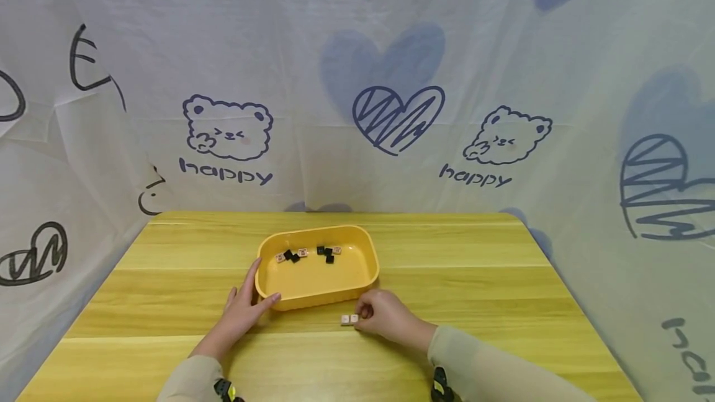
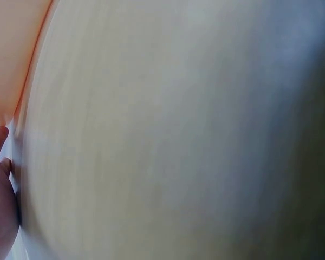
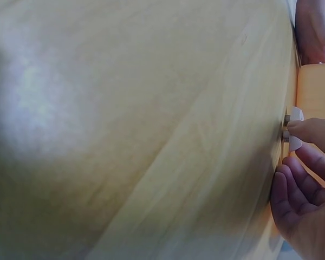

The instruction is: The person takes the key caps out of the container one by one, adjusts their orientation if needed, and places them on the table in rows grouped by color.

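A yellow plastic tray [image 1: 318,296] sits on the table. My left hand [image 1: 240,315] rests against its left front corner, fingers fairly straight along the outer left side and thumb touching the front rim. Two small white keycap-like blocks [image 1: 346,320] stand side by side on the table just in front of the tray. My right hand [image 1: 391,318] pinches the right-hand block [image 1: 354,319] between thumb and forefinger. In the right wrist view the thumb [image 3: 311,130] lies on a white block [image 3: 296,142], and the other fingers are curled beneath. Markings on the blocks are too small to read.
Inside the tray, toward its back wall, lie two loose groups of small black blocks [image 1: 288,254] and pinkish-white blocks [image 1: 303,252]. The wood-grain table [image 1: 475,290] extends to both sides. A printed white cloth [image 1: 313,160] hangs behind and beside it.
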A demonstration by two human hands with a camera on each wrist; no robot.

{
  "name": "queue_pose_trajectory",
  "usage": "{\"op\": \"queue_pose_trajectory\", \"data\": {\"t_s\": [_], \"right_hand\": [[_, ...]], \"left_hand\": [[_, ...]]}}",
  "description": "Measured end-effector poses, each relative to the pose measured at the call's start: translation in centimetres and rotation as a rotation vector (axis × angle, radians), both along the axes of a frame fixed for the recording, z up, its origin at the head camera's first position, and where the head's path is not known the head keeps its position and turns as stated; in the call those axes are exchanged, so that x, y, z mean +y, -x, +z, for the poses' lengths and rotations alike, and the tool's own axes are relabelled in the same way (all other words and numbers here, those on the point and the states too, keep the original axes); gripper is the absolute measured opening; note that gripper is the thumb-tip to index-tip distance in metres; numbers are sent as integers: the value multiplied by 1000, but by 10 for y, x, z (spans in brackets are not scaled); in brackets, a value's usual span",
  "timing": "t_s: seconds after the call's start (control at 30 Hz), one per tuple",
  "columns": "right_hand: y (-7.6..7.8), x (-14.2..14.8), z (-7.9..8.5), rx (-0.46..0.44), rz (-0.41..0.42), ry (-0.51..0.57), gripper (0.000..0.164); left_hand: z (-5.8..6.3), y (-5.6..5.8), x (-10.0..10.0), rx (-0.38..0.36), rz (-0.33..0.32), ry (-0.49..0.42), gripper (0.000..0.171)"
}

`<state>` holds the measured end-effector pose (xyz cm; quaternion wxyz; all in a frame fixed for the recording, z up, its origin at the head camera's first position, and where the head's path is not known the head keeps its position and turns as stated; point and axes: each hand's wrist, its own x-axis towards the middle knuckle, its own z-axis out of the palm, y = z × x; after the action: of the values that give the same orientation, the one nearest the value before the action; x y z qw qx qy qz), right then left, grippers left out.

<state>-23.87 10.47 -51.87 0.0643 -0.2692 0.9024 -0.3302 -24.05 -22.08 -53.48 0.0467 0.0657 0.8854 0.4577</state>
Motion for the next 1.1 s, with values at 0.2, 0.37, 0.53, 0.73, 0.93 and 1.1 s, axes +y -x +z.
{"op": "queue_pose_trajectory", "data": {"t_s": [0.2,0.37,0.53,0.73,0.93,1.1], "right_hand": [[0,0,1,6,11,-8,16],[0,1,1,3,21,-21,16],[0,1,3,6,40,-40,16],[1,0,3,9,49,-53,15],[1,0,2,9,48,-47,14],[0,-1,3,15,45,-36,13]], "left_hand": [[0,0,1,2,-1,0,95],[-1,0,2,6,-1,5,95],[-1,0,2,15,2,11,95],[-1,1,1,15,2,16,95],[-1,0,1,17,2,19,95],[0,0,1,20,2,22,95]]}}
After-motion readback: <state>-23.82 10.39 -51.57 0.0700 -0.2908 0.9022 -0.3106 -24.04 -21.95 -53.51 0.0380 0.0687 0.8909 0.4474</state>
